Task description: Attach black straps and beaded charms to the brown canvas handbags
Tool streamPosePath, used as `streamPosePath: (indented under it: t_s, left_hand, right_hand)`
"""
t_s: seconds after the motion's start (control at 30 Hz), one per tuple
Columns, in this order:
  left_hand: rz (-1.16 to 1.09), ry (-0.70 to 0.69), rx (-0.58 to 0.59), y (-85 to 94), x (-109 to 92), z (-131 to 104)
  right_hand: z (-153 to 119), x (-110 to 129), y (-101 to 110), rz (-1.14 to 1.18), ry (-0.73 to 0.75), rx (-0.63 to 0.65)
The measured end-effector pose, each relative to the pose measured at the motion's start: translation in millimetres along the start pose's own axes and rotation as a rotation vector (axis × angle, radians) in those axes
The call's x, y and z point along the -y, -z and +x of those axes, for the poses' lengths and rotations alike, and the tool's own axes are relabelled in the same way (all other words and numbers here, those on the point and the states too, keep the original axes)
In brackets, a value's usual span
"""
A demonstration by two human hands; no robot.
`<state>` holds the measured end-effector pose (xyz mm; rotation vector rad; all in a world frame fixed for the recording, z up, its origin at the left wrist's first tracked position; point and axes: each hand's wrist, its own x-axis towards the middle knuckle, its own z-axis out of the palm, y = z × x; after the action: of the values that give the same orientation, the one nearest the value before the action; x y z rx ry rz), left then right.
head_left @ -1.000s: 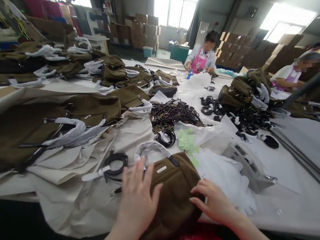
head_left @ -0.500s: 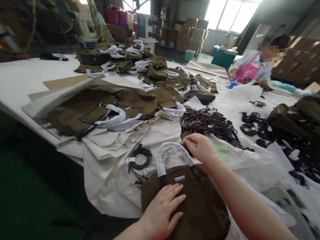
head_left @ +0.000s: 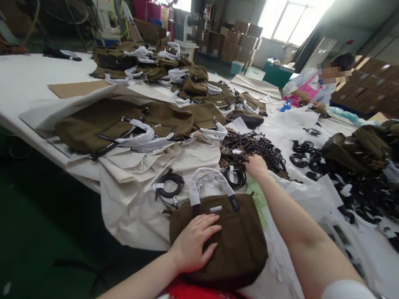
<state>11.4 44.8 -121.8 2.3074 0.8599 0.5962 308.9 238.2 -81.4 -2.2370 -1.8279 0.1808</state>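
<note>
The single camera looks forward and down from head height, close above an olive-brown fabric handbag with white-wrapped handles [head_left: 239, 242] at lower centre. A long white-covered table [head_left: 4, 92] slants away across the tilted view, which reaches, well beyond, stacked brown cardboard boxes [head_left: 240, 41] and a bright paned window [head_left: 304, 8].

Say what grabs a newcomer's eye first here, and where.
The brown handbag, front and centre, its handle wrapped in white, the left hand laid on it. Beyond it, the right hand is at the near edge of a dark, tangled pile. At upper right, a bright window glares.
</note>
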Motion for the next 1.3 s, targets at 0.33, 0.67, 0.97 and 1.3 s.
streamPosePath:
  t_s: [0.33,0.67,0.97,1.3]
  left_hand:
    - [-0.052,0.026,-0.173,-0.6,-13,8]
    - [-0.274,-0.029,-0.334,29.0,-80,40]
    - [-1.08,0.369,0.114,7.4,-66,26]
    - [-1.38,0.475,0.142,9.9,-76,21]
  right_hand:
    - [-122,11,102,0.859,0.129,-0.211]
    - [-301,26,79,1.515,-0.043,0.37]
    - [-326,-1,54,1.681,-0.23,0.256]
    - [-334,6,56,1.597,-0.206,0.278]
